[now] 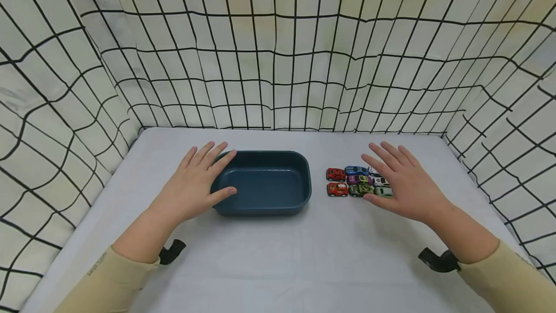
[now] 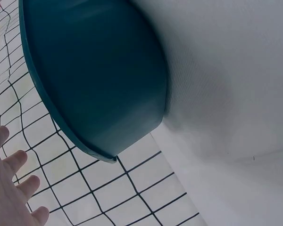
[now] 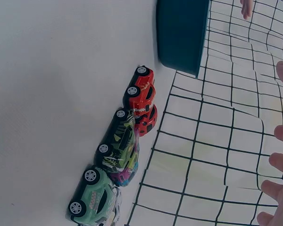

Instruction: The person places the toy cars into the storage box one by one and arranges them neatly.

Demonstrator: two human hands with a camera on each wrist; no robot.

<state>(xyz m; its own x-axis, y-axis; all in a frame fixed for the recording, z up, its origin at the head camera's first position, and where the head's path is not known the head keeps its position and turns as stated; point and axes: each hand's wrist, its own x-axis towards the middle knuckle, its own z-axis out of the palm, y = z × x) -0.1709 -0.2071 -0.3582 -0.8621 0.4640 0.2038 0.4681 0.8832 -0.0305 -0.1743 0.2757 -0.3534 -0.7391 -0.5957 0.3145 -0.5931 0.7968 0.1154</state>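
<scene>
My left hand (image 1: 191,187) hovers at the left end of a dark teal rectangular tub (image 1: 260,209), its fingers spread and holding nothing. In the left wrist view the tub's wall (image 2: 99,84) stands apart from the fingertips (image 2: 29,186). Several small toy cars stand in close rows to the right of the tub. Among them are a red car (image 1: 337,189), a blue one (image 1: 356,170) and a mint green one (image 3: 95,197). Above the right end of these rows is my right hand (image 1: 408,185), fingers spread, nothing held, covering part of the cars.
A white cloth covers the table (image 1: 295,260). White walls with a black grid net (image 1: 282,66) enclose the back and both sides. Each sleeve has a black wrist mount, one at the left cuff (image 1: 172,252) and one at the right cuff (image 1: 438,260).
</scene>
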